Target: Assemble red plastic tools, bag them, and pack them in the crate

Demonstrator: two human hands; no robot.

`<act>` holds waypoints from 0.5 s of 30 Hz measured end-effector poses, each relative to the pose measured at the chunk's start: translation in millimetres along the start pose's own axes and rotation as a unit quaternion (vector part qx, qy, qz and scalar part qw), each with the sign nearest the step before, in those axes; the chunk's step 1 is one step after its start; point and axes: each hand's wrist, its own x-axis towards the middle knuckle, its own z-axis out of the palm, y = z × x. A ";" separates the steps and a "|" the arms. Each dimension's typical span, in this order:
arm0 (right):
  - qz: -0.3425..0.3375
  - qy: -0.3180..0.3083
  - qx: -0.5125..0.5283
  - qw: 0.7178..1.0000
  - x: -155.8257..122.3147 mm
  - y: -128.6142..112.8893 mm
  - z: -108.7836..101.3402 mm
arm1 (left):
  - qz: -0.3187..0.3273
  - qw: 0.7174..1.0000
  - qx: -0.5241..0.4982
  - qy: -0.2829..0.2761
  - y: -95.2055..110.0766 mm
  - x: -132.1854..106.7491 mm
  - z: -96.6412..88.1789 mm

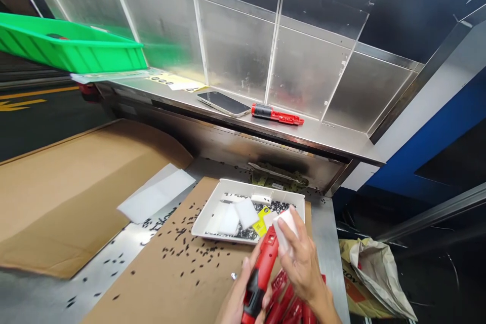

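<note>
My left hand is wrapped round a red and black plastic tool housing, which points up and away from me. A white foam block is pinched in my right hand, pressed against or very close to the housing's upper end. Just beyond both hands lies a white tray with small black pieces, white foam blocks and a yellow label card. Below my right hand, several more red plastic parts are partly hidden by my hands.
Small black bits are scattered over the cardboard sheet and metal bench. A shelf behind holds a phone and another red-black housing. A green bin is at left, above a cardboard box; a paper sack stands right.
</note>
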 end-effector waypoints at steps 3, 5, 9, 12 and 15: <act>-0.111 0.007 0.012 0.994 -8.4 -7.9 2.6 | 0.026 1.000 0.012 0.013 0.9 -1.1 -2.4; -0.168 -0.012 0.012 0.986 -12.9 -11.7 0.6 | 0.032 0.999 0.028 0.021 0.2 -1.4 -4.8; -0.118 -0.004 -0.037 0.992 -11.3 -12.8 -8.4 | 0.042 0.996 0.076 0.010 -4.3 -1.2 -8.9; -0.189 -0.019 -0.011 0.982 -7.9 -11.8 -13.0 | 0.038 0.994 0.098 0.009 -6.8 -1.4 -11.8; -0.172 0.003 -0.047 0.984 -5.6 -11.0 -16.0 | 0.025 0.995 0.092 -0.018 -6.7 -3.1 -13.9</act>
